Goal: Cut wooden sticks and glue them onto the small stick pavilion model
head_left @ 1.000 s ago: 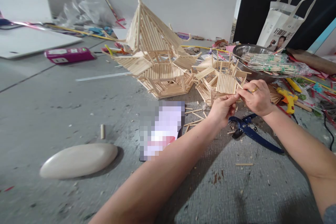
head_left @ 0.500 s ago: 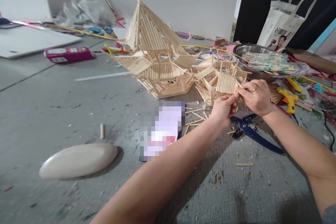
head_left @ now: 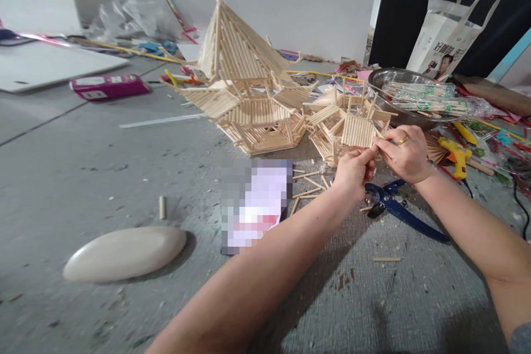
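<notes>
Two hands meet low over the floor (head_left: 124, 177): the left hand (head_left: 352, 171) and right hand (head_left: 404, 155), fingers narrow, pinch the near-right corner of a stick panel (head_left: 357, 131). Its slats run near to far, just left of both hands, beside the pagoda model (head_left: 244, 83).

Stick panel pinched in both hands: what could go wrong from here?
1. The left hand and right hand pinch the panel at one corner only; it could twist or shed a stick.
2. The stick frame sits right behind the panel; a push may knock it apart.
3. The cutters lie just below the hands; a lowered wrist could land on them.
</notes>
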The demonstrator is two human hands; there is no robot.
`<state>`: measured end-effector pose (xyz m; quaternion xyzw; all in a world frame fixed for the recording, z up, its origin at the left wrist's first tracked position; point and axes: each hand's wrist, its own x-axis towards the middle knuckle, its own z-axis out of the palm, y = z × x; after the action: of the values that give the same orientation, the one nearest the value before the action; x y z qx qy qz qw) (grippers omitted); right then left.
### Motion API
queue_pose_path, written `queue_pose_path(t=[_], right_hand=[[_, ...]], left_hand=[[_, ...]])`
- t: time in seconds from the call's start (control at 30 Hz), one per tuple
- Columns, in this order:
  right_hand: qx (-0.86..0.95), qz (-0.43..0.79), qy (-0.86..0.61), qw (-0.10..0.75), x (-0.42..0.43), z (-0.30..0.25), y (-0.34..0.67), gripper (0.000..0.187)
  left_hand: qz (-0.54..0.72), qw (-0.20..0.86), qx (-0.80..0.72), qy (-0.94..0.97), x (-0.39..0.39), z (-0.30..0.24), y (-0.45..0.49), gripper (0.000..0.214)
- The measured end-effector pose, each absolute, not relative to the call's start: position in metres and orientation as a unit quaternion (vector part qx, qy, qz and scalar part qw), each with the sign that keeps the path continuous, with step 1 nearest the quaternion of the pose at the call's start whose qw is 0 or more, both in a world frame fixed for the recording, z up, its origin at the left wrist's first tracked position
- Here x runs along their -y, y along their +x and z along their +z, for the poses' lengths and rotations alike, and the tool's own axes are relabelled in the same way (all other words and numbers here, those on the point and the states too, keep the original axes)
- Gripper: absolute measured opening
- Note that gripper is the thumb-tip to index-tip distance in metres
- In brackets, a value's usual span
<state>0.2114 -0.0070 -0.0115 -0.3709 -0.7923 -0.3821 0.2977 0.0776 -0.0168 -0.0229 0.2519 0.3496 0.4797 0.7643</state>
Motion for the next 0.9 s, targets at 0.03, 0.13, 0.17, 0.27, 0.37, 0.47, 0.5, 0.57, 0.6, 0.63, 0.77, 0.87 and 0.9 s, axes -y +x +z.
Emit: queue_pose_path(t=[0.03, 0.13, 0.17, 0.27, 0.37, 0.47, 0.5, 0.57, 0.6, 0.63, 0.77, 0.87, 0.9], right_hand=[[0.792, -0.384, -0.369, 0.299, 0.007, -0.0114, 0.2113, 0.013], [0.789, -0.393, -0.363, 0.301, 0.0071, -0.0112, 0.2104, 0.012], [0.788, -0.397, -0.361, 0.302, 0.007, -0.0112, 0.21, 0.012], [0.784, -0.399, -0.367, 0.302, 0.0066, -0.0115, 0.2093, 0.012], [0.784, -0.392, -0.377, 0.301, 0.0059, -0.0122, 0.2095, 0.013], [0.782, -0.392, -0.379, 0.303, 0.0052, -0.0131, 0.2099, 0.013], [0.783, -0.387, -0.381, 0.303, 0.0051, -0.0133, 0.2101, 0.013], [0.792, -0.359, -0.39, 0.303, 0.0054, -0.0137, 0.2102, 0.014], [0.797, -0.335, -0.398, 0.305, 0.0057, -0.0138, 0.2102, 0.015], [0.801, -0.306, -0.408, 0.313, 0.0062, -0.0139, 0.2101, 0.017], [0.779, -0.186, -0.456, 0.388, 0.008, -0.0137, 0.2093, 0.028], [0.768, -0.113, -0.472, 0.417, 0.0088, -0.0126, 0.2081, 0.028], [0.768, -0.096, -0.474, 0.419, 0.0091, -0.0121, 0.2075, 0.028]], left_hand=[[0.48, 0.764, -0.351, 0.251, 0.0169, -0.0226, 0.0777, 0.028], [0.479, 0.764, -0.353, 0.249, 0.0171, -0.0217, 0.0782, 0.029], [0.478, 0.764, -0.355, 0.248, 0.0171, -0.0215, 0.0784, 0.029], [0.481, 0.762, -0.358, 0.245, 0.0172, -0.0212, 0.0789, 0.028], [0.485, 0.76, -0.355, 0.247, 0.0172, -0.0219, 0.0793, 0.026], [0.488, 0.757, -0.354, 0.251, 0.017, -0.0232, 0.0796, 0.026], [0.489, 0.755, -0.355, 0.254, 0.017, -0.0236, 0.0796, 0.026], [0.492, 0.751, -0.355, 0.26, 0.0169, -0.0242, 0.0797, 0.027], [0.494, 0.749, -0.355, 0.264, 0.0168, -0.0246, 0.0797, 0.027], [0.496, 0.746, -0.354, 0.268, 0.0166, -0.0249, 0.0798, 0.027], [0.5, 0.739, -0.355, 0.279, 0.0158, -0.0266, 0.0803, 0.025], [0.5, 0.737, -0.356, 0.282, 0.0156, -0.0279, 0.0809, 0.025], [0.501, 0.736, -0.357, 0.282, 0.0156, -0.0284, 0.0811, 0.025]])
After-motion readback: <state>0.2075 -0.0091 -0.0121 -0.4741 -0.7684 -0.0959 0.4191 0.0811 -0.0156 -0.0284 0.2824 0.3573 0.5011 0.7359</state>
